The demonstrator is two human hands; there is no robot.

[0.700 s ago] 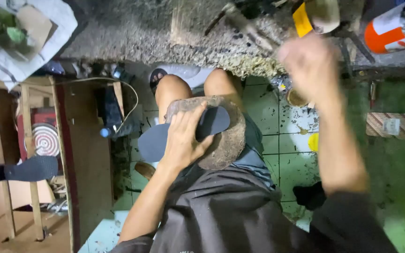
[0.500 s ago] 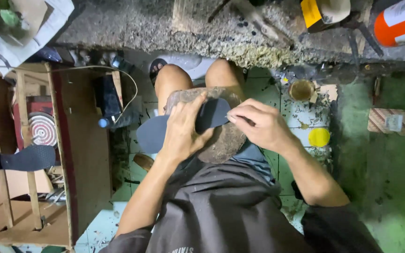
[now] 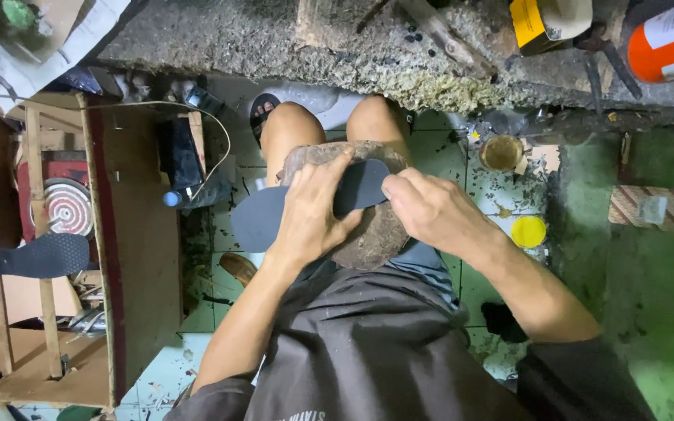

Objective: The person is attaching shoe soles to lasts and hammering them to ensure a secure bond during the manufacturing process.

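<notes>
- The right hand (image 3: 431, 214), which was raised high toward the rough concrete ledge (image 3: 274, 39) a moment ago, is now lying down on the work, its fingertips meeting the toe end of the dark shoe sole (image 3: 313, 204).
- That change is bringing both hands onto the one piece, so the sole is now being handled from two sides rather than one.
- The left hand (image 3: 313, 210) is staying where it was, spread flat across the middle of the sole, fingers fairly wide, pressing it down.
- The right hand is curling narrow, thumb and fingers pinching at the sole's edge; whether a small tool is in it I cannot tell.
- The sole is lying across a rounded brown block (image 3: 376, 234) that is resting on the person's lap, above the knees.
- A second sole (image 3: 37, 256) is sitting apart on the wooden rack (image 3: 95, 257) at the left; a yellow lid (image 3: 528, 231) is lying on the tiled floor to the right.
</notes>
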